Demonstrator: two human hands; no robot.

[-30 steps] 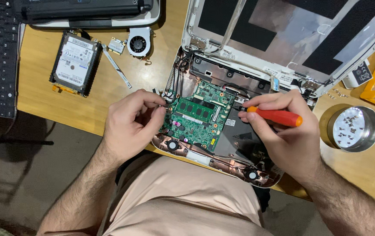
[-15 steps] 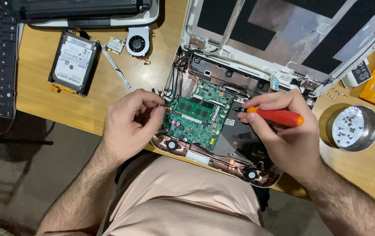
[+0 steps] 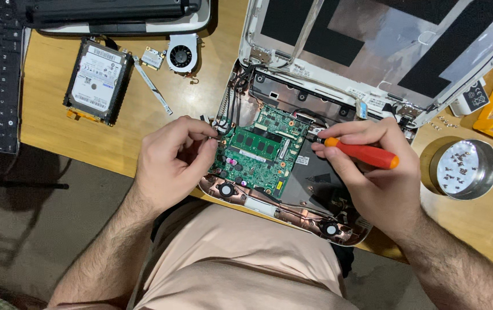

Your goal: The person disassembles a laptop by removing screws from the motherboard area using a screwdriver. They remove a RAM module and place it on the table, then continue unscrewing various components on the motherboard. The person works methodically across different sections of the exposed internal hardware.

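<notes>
Both forearms reach in from 7 and 4 o'clock, the left hand (image 3: 172, 163) loosely curled with fingertips pinched, the right hand (image 3: 376, 172) fisted, knuckles up.

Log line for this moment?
left hand: pinching at circuit board edge | right hand: holds screwdriver | screw tin: right

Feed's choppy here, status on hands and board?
Left hand pinching at green circuit board edge. Right hand gripping orange screwdriver, tip at board's right side. Black cables along the board's top-left corner.

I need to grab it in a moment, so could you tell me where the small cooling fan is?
The cooling fan lies on the wooden desk at upper left, between the hard drive and the opened laptop.
</notes>
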